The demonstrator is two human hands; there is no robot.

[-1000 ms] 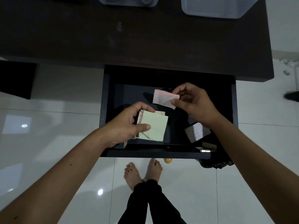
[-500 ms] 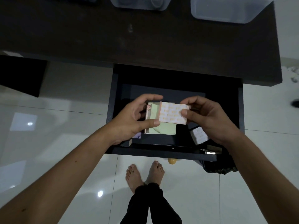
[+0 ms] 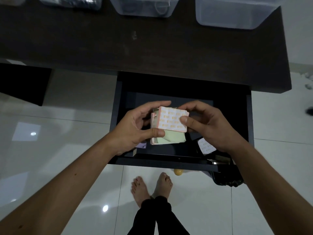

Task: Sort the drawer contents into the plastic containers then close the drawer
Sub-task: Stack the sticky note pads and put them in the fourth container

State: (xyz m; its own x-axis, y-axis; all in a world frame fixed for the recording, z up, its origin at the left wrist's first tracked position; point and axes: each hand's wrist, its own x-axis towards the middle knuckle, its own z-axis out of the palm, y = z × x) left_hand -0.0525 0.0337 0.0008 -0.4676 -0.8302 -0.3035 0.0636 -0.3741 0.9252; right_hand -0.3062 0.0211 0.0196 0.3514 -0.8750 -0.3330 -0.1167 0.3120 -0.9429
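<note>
My single head-mounted view looks steeply down from standing height over the open drawer (image 3: pixel 183 99), close above my forearms. The dark desk top (image 3: pixel 135 48) fills the upper frame, my bare feet (image 3: pixel 152 187) on white floor tiles (image 3: pixel 50 150) the lower.

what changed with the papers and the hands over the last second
The right hand brought the white card with orange print leftward onto the green-topped paper stack gripped by the left hand; it now lies on top, pinched under the right thumb. The stack rose slightly. Unchanged: the open black drawer, a second printed card lying inside it, and the clear plastic containers on the dark desk.
</note>
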